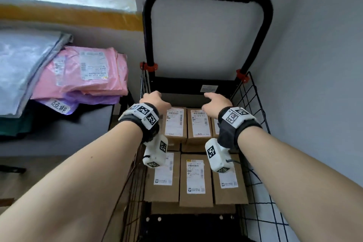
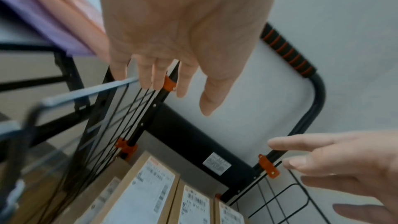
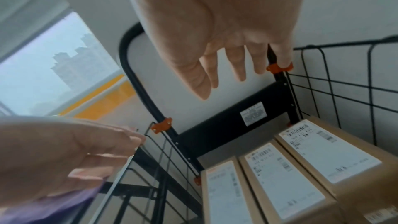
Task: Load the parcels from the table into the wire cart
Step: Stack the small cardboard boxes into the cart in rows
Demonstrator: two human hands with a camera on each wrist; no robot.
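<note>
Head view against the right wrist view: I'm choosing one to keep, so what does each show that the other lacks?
Only the head view shows the pink mailer on the table and the front row of boxes. Only the right wrist view shows the window. Both show the hands, left hand and right hand, empty above the wire cart.

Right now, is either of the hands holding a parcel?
No: in the head view the left hand and right hand hover empty, fingers loose, above the boxes in the wire cart.
</note>
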